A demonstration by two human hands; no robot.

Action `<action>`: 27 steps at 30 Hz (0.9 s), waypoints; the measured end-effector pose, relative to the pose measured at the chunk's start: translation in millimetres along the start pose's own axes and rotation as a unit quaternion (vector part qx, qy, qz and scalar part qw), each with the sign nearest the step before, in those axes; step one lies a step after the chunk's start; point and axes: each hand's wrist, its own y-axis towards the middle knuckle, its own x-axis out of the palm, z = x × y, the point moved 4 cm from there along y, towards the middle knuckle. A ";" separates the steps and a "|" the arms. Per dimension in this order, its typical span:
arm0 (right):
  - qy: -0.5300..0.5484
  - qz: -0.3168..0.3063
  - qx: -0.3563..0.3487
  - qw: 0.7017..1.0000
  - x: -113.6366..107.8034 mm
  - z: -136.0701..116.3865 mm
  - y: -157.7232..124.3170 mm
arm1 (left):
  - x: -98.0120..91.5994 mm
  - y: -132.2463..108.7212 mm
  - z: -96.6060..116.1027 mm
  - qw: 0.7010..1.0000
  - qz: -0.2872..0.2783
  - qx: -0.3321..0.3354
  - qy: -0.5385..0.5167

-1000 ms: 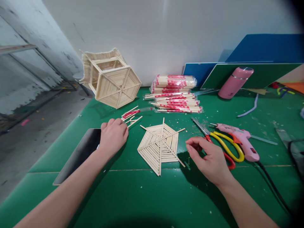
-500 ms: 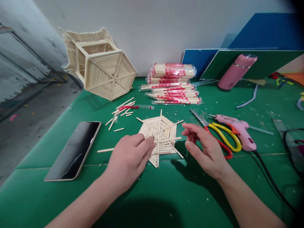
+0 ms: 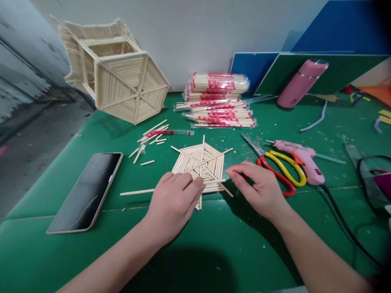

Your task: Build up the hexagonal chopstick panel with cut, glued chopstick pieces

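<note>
My left hand [image 3: 177,199] is closed around a wooden chopstick [image 3: 137,192], which sticks out to the left and lies across a web-like hexagonal panel [image 3: 186,156] of thin wooden sticks. The panel rests flat on the green table, with spokes reaching past its edges. My left fingers cover its lower left part. At the panel's right side, my right hand [image 3: 256,187] has thumb and forefinger pinched together close to the chopstick's right end. Whatever may be between those fingertips is too small to make out.
Scissors [image 3: 277,167] and a pink glue gun [image 3: 305,158] with a cord lie right. A phone [image 3: 87,191] lies left, near stick offcuts [image 3: 152,134]. Behind are wrapped chopsticks [image 3: 218,101], a pink flask [image 3: 302,83] and a wooden stick lantern [image 3: 122,77].
My right thumb and forefinger have closed into a pinch and come nearer the chopstick's end. My left hand with the chopstick has shifted slightly toward the panel's lower edge. The view moved slightly.
</note>
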 end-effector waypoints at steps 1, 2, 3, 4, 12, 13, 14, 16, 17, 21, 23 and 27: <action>-0.016 0.035 0.006 0.999 -5.0 1.6 0.7 | 0.9 -2.5 -1.4 1.000 0.008 -0.006 0.001; -0.037 0.069 0.013 0.997 -10.6 3.5 1.1 | 1.9 -5.0 -2.7 1.000 0.014 -0.012 0.000; -0.061 0.101 0.023 0.993 -16.8 5.9 1.3 | 2.9 -7.2 -4.0 1.000 0.020 -0.017 -0.003; -0.085 0.131 0.033 0.987 -23.6 8.8 0.9 | 3.9 -9.0 -5.1 0.999 0.023 -0.021 -0.007; -0.302 0.190 0.201 0.912 -88.1 61.8 -31.4 | 2.6 -14.5 -8.0 0.998 0.044 -0.022 -0.036; -0.320 0.191 0.218 0.902 -95.4 67.8 -38.0 | 1.4 -14.7 -8.0 0.998 0.051 -0.021 -0.035; -0.340 0.191 0.233 0.891 -101.8 72.6 -44.1 | 0.2 -14.8 -8.1 0.997 0.059 -0.021 -0.034; -0.370 0.186 0.254 0.874 -111.1 79.3 -53.2 | -1.9 -15.1 -8.8 0.996 0.075 -0.023 -0.031; -0.383 0.179 0.261 0.868 -114.1 81.6 -55.8 | -2.6 -15.2 -9.6 0.996 0.082 -0.025 -0.028; -0.421 0.150 0.280 0.850 -120.0 88.6 -56.0 | -4.7 -16.4 -16.8 0.993 0.103 -0.055 -0.015; -0.433 0.137 0.292 0.842 -121.5 92.6 -53.2 | -7.3 -17.2 -21.9 0.990 0.122 -0.075 -0.010; -0.444 0.129 0.315 0.829 -122.8 99.7 -49.8 | -13.2 -18.4 -30.8 0.983 0.154 -0.102 -0.002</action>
